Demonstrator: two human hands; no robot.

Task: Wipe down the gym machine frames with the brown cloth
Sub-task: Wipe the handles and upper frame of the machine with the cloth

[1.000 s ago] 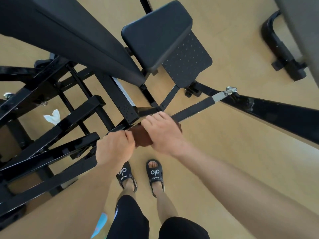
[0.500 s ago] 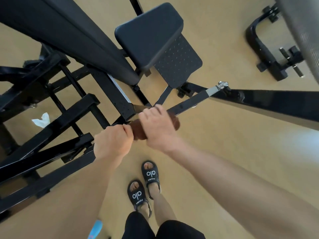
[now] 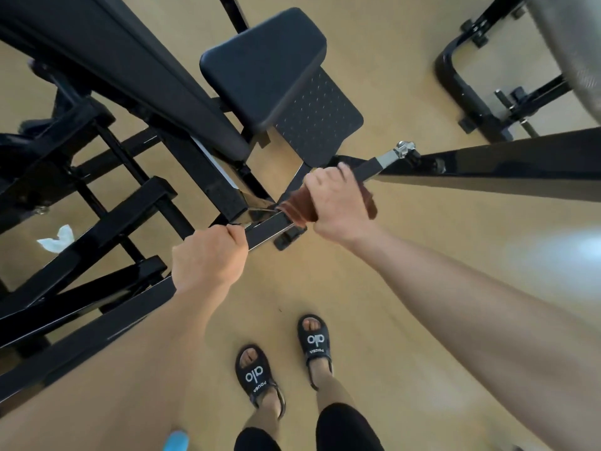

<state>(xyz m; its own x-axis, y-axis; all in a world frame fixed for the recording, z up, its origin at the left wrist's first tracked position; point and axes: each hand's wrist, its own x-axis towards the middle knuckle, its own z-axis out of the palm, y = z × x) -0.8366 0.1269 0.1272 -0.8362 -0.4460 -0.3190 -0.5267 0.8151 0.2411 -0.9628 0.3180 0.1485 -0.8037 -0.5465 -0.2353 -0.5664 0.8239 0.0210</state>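
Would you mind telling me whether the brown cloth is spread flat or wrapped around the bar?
Wrapped: the brown cloth curls around the black bar, gripped there by the right hand, with one end trailing out beyond the hand.

Smooth tan floor [image 3: 422,76] with a pale light patch at right; crumpled white tissue [image 3: 56,241] lying at left.
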